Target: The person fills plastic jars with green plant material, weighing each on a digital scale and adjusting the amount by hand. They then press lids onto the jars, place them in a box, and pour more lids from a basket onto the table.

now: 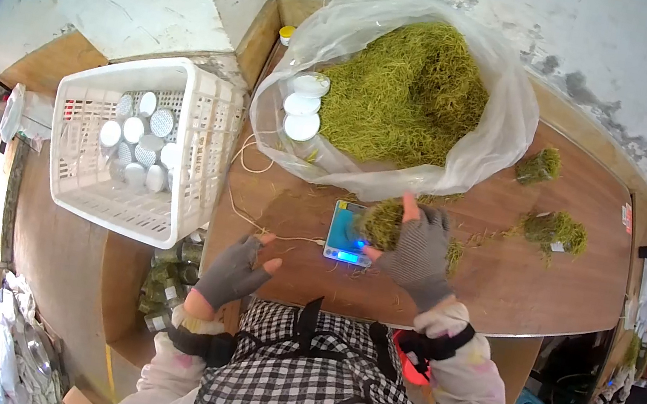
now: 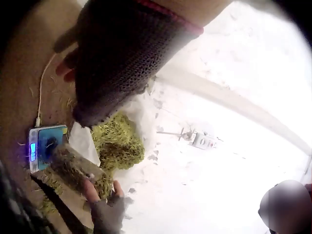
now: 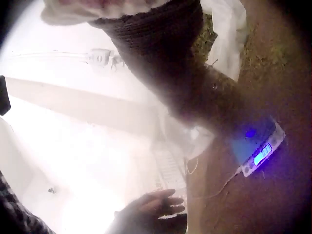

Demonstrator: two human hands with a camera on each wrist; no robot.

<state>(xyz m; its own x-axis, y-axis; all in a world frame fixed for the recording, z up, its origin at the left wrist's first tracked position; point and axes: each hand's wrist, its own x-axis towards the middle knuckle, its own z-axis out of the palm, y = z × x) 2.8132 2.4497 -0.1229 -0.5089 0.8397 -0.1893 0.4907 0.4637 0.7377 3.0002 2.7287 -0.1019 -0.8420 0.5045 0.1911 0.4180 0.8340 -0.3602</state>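
The right hand (image 1: 420, 258), in a grey fingerless glove, grips a clear jar (image 2: 73, 168) stuffed with dry green plant strands. The jar's base is over the platform of a small blue-topped scale (image 1: 341, 231) with a lit display; whether they touch cannot be told. In the left wrist view the right hand (image 2: 108, 212) has its thumb and fingers around the jar's far end. The gloved left hand (image 1: 235, 271) is held left of the scale near the table's front edge, fingers spread and holding nothing.
A plastic bag (image 1: 499, 138) of green strands and white lids (image 1: 300, 126) stands behind the scale. Two filled jars (image 1: 537, 167) (image 1: 556, 234) are on the right. A white basket (image 1: 188, 135) with lidded containers stands left. A cable (image 1: 251, 220) runs to the scale.
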